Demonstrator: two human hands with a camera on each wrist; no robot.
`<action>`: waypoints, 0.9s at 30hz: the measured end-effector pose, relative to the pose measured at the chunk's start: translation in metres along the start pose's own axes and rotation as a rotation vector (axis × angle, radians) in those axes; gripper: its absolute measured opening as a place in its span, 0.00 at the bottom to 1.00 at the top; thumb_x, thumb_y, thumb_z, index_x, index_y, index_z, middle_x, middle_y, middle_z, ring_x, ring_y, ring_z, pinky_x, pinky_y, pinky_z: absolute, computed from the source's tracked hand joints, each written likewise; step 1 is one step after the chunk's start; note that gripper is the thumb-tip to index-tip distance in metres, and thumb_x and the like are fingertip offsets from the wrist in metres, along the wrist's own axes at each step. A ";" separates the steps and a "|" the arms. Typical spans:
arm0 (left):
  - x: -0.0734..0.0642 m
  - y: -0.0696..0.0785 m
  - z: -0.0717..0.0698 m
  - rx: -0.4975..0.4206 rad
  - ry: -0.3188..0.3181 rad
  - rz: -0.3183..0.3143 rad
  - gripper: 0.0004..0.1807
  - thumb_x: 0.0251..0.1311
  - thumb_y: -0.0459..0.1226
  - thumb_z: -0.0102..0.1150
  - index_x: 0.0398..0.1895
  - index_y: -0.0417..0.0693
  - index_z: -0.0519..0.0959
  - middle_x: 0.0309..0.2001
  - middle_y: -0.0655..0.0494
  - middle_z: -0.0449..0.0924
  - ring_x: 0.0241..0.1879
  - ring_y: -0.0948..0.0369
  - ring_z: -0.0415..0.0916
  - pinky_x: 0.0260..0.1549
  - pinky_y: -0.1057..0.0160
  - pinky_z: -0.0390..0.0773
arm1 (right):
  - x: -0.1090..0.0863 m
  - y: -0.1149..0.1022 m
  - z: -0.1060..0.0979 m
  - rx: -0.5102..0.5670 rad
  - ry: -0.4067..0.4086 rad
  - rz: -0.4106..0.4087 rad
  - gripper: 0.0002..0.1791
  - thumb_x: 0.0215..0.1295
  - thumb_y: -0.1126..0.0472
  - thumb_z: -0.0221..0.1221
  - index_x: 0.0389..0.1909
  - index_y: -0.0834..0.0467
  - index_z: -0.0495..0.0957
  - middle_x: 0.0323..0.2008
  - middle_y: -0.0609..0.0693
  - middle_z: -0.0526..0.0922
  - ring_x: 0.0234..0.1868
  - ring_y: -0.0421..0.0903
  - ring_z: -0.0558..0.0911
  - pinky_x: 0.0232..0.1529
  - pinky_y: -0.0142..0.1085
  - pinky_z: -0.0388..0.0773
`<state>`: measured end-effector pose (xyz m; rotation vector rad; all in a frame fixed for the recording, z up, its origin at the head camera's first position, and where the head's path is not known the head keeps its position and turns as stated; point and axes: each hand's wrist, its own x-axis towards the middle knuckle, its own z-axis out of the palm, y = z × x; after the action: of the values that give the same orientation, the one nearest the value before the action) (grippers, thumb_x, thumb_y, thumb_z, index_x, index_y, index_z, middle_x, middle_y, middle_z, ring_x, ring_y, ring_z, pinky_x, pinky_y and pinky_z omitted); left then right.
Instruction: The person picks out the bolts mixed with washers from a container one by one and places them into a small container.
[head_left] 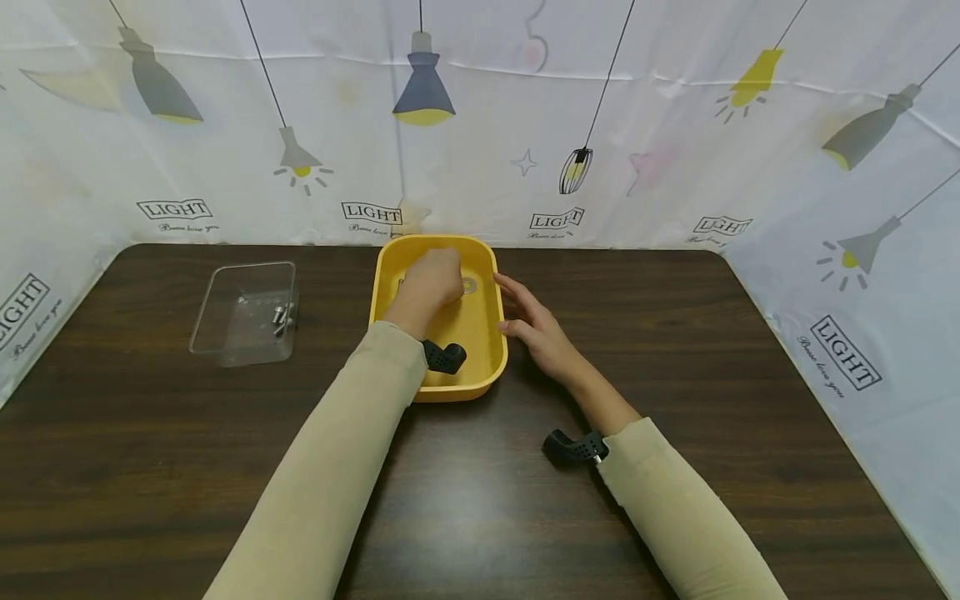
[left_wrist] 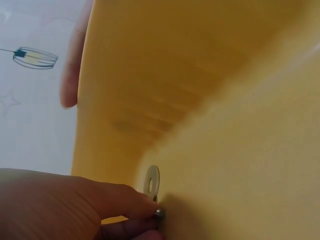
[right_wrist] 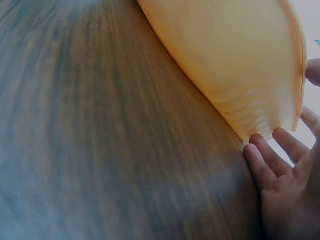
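My left hand reaches down into a yellow plastic tray. In the left wrist view its thumb and fingers pinch a small shiny metal piece close to the tray floor; most of the piece is hidden, so its kind is unclear. A flat metal washer shows just past those fingertips. The head view has the washer to the right of the left hand. Against the tray's outer right wall rest the extended fingers of my right hand, with the thumb near the rim in the right wrist view.
Left of the tray stands a clear plastic box with several small metal parts at its right side. Both stand on a dark wooden table. A white curtain with lamp prints hangs along the table's back edge.
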<state>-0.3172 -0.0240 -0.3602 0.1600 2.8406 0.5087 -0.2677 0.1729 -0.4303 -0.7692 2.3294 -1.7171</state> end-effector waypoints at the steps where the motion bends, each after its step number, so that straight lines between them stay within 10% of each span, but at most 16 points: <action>1: 0.000 0.000 0.000 0.000 -0.003 -0.002 0.10 0.71 0.41 0.56 0.44 0.43 0.76 0.35 0.49 0.77 0.34 0.54 0.76 0.35 0.60 0.74 | 0.000 0.000 0.000 0.002 -0.001 -0.001 0.38 0.68 0.61 0.52 0.79 0.51 0.55 0.78 0.55 0.60 0.71 0.62 0.71 0.67 0.59 0.70; 27: 0.003 -0.005 -0.004 -0.045 -0.046 0.052 0.17 0.68 0.32 0.50 0.18 0.47 0.69 0.18 0.56 0.60 0.20 0.59 0.66 0.23 0.66 0.66 | -0.001 -0.004 0.000 -0.006 0.000 0.009 0.38 0.68 0.60 0.52 0.79 0.51 0.55 0.78 0.54 0.60 0.71 0.61 0.71 0.68 0.59 0.69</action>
<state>-0.3219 -0.0297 -0.3590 0.2340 2.7839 0.5712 -0.2658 0.1722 -0.4273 -0.7589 2.3354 -1.7069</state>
